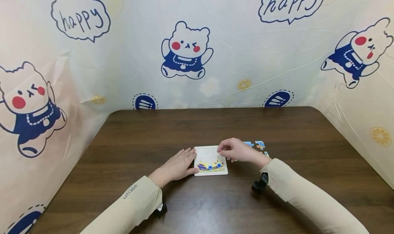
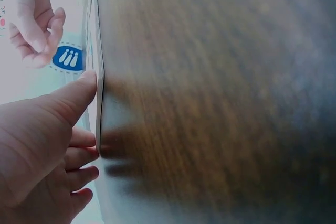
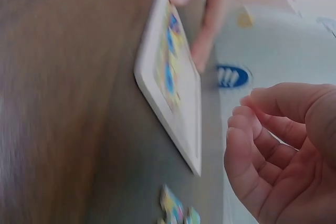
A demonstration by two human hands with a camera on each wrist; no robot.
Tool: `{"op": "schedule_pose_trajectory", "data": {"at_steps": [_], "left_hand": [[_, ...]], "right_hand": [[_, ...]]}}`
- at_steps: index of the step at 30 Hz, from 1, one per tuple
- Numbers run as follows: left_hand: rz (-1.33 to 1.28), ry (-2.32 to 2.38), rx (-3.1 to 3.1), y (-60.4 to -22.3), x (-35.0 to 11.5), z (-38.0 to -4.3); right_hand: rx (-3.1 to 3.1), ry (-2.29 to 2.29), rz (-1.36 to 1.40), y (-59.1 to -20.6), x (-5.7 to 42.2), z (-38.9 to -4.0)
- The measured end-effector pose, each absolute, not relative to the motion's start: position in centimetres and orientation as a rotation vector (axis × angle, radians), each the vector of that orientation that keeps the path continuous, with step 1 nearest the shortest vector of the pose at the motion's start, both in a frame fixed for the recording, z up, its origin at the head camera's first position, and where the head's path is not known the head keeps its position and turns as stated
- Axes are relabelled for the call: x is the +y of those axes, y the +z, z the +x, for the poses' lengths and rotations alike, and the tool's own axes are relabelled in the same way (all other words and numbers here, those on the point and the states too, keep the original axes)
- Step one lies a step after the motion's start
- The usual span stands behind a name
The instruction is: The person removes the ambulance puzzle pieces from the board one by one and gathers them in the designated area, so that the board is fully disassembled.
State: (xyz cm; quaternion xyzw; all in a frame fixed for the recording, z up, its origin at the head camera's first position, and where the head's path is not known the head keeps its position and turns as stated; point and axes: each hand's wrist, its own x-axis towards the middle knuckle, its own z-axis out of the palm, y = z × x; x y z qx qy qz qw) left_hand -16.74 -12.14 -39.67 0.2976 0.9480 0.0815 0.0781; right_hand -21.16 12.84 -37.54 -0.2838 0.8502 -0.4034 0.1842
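Observation:
A white-rimmed jigsaw tray (image 1: 212,174) lies flat on the table, and joined puzzle pieces (image 1: 210,166) with a yellow and blue vehicle picture fill its near strip. The pale base shows above that strip. My left hand (image 1: 174,165) rests against the tray's left side, fingers extended, its thumb at the near left corner. Over the tray's far right corner hovers my right hand (image 1: 241,150). Its fingers are loosely bent and the thumb tip is close to the index fingertip; in the right wrist view nothing shows between the fingertips (image 3: 257,94).
Several loose puzzle pieces (image 1: 260,145) lie to the right of the tray, partly hidden behind the right hand. The brown wooden table (image 1: 147,131) extends to a printed cloth backdrop (image 1: 227,49). Black wrist cameras (image 1: 260,183) sit under both sleeves.

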Motion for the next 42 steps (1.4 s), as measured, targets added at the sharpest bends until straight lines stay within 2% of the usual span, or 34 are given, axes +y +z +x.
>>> {"op": "schedule_pose_trajectory", "data": {"at_steps": [9, 18, 42], "left_hand": [[0.9, 0.265, 2.822, -39.5, -12.2, -16.7], [1.022, 0.268, 2.845, -39.7, -12.5, -17.0], [1.077, 0.269, 2.848, -39.9, -12.6, -16.9]], "right_hand": [[2.28, -1.13, -0.906, -38.6, 9.9, -20.4], [2.26, -1.118, -0.869, -39.2, 8.5, -19.9], [2.274, -1.029, -0.77, -39.6, 7.6, -20.1]]}}
